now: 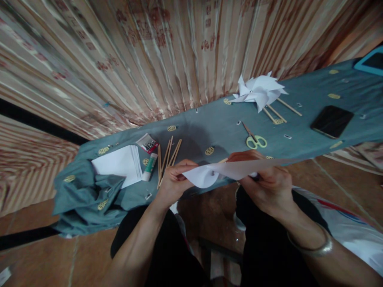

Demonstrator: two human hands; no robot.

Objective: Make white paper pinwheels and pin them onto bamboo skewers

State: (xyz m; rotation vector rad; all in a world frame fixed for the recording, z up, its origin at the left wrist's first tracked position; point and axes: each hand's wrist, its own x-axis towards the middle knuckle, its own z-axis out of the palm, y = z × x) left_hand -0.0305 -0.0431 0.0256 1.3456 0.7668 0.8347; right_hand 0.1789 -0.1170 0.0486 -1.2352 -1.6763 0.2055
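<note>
Silver bangle (323,249), black trousers (266,251)

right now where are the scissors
In the head view, the scissors lie on the cloth right of centre, just beyond the right hand, with the pinwheels above them and the phone to their right.

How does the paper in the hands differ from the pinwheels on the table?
The paper is held by the left hand and right hand, while the pinwheels lie on the cloth. The paper shows a curled end; the pinwheels show several pointed blades. Both look white.
</note>
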